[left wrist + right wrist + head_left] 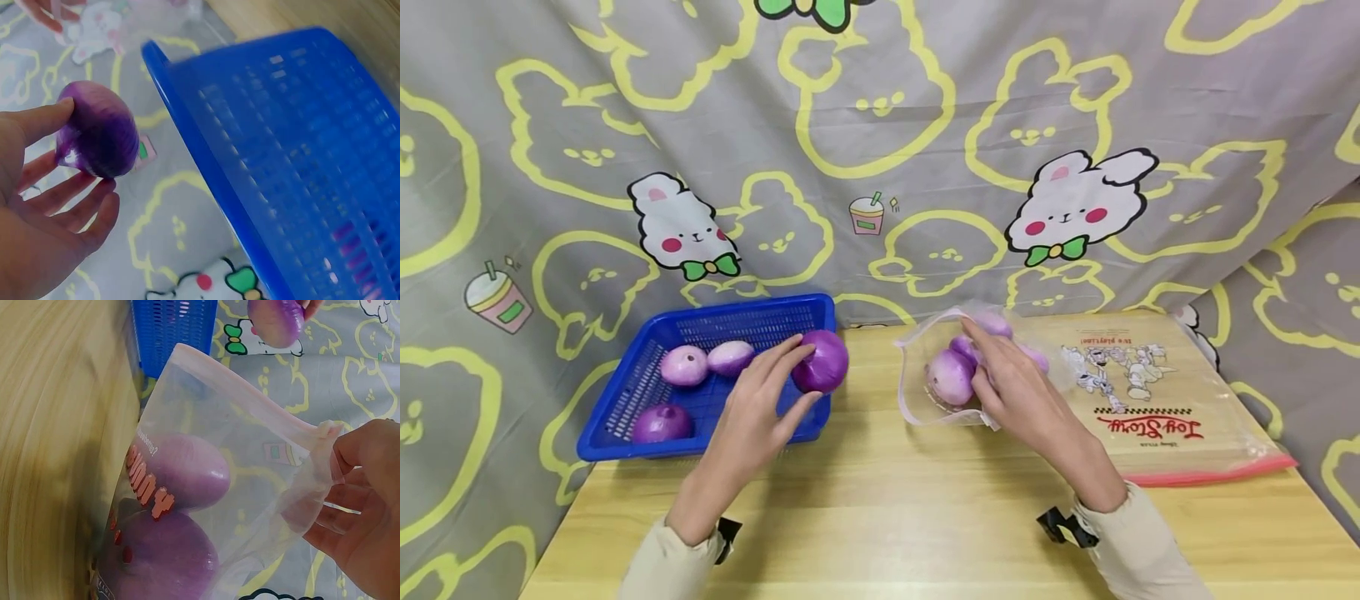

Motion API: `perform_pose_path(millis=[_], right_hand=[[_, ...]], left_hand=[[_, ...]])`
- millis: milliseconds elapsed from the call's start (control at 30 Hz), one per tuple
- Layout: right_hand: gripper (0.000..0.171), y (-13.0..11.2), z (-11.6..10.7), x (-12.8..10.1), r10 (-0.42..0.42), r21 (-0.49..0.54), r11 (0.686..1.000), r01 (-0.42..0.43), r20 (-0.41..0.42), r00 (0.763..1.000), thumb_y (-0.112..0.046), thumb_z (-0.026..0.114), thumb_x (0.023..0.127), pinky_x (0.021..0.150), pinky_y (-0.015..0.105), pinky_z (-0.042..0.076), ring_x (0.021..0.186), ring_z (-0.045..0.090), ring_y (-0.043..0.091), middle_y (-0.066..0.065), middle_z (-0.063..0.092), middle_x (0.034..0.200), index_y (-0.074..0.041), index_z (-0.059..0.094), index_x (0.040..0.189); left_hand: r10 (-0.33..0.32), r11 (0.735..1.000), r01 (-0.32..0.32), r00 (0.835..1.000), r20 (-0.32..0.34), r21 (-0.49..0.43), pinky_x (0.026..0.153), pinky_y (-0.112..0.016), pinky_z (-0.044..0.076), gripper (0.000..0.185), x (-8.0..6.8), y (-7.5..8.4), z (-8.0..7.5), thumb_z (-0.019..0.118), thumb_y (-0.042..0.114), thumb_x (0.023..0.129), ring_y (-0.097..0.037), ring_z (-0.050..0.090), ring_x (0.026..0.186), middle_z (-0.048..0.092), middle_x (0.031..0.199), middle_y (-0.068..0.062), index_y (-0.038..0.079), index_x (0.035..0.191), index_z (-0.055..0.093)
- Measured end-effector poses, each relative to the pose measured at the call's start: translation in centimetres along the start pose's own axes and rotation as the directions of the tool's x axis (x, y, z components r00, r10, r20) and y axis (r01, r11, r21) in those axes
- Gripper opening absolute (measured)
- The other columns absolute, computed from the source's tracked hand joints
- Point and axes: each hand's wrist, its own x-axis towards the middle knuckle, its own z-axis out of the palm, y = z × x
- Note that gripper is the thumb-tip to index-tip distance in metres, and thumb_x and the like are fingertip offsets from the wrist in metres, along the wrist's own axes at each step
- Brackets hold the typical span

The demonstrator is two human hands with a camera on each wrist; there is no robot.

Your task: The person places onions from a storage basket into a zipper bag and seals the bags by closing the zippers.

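- Three purple onions are already lying inside the blue basket [625,400], which is sitting at about 9 o'clock on the wooden table [880,500]: two [683,365] [731,357] near its far wall and one [661,423] near its front wall.
- A fourth onion [822,360] is being held by the left hand [758,408] just over the right rim of the basket; the thumb and the fingers are curling lightly around it (the left wrist view is showing the onion [98,139] resting on the fingertips, with the basket wall beside it).
- The right hand [1018,392] is pinching the open edge of the clear plastic bag [925,375], which is lying at about 2 o'clock from the left hand, and is keeping its mouth open toward the basket.
- Inside the bag, at least two onions are showing in the right wrist view [181,470] [159,556]; the head view is suggesting one or two more behind the fingers, but I cannot tell the exact count.
- A flat printed zip bag [1157,400] is lying under and to the right of the clear one.
- My judgement: the moving of onions between bag and basket is around the middle, with three resting in the basket, one in the air, and several left in the bag.
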Motion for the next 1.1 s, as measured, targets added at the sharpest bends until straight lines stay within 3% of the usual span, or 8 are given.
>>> perform_pose_path(millis=[267,633,800,1100], right_hand=[[0.062,0.0,0.0,0.0,0.008,0.0,1.0,-0.008,0.002,1.0,0.001,0.055,0.091,0.107,0.05,0.042,0.129,0.053,0.033,0.021,0.054,0.141,0.001,0.038,0.15],[0.062,0.0,-0.2,0.1,-0.005,-0.001,1.0,0.005,-0.002,1.0,0.001,0.056,0.091,0.108,0.051,0.04,0.13,0.052,0.034,0.021,0.052,0.143,0.001,0.038,0.15],[0.061,0.0,-0.3,0.0,0.002,-0.004,1.0,-0.002,-0.012,1.0,-0.002,0.056,0.092,0.106,0.05,0.043,0.129,0.053,0.034,0.02,0.053,0.143,0.0,0.039,0.15],[0.064,0.1,-0.4,-0.2,0.002,-0.006,1.0,-0.002,-0.05,0.999,0.0,0.06,0.089,0.097,0.05,0.05,0.123,0.058,0.033,0.02,0.056,0.139,-0.002,0.04,0.15]], left_hand=[[0.079,0.996,-0.078,0.997,0.021,-0.04,0.102,-0.052,0.044,0.061,0.7,2.4,1.3,0.084,0.014,0.08,-0.032,0.051,0.129,0.054,0.142,-0.016,0.007,0.135,0.058],[0.129,0.99,-0.125,0.989,0.074,-0.057,0.103,-0.049,0.045,0.058,2.6,5.0,3.7,0.084,0.019,0.082,-0.03,0.053,0.127,0.054,0.14,-0.014,0.011,0.133,0.06],[0.151,0.988,-0.147,0.982,0.109,-0.049,0.104,-0.045,0.046,0.056,3.4,6.1,5.3,0.082,0.021,0.084,-0.029,0.052,0.127,0.052,0.139,-0.014,0.013,0.135,0.059],[0.228,0.973,-0.229,0.968,0.104,-0.007,0.104,-0.039,0.045,0.052,5.0,7.5,8.6,0.078,0.022,0.087,-0.026,0.051,0.122,0.053,0.131,-0.014,0.012,0.134,0.059]])
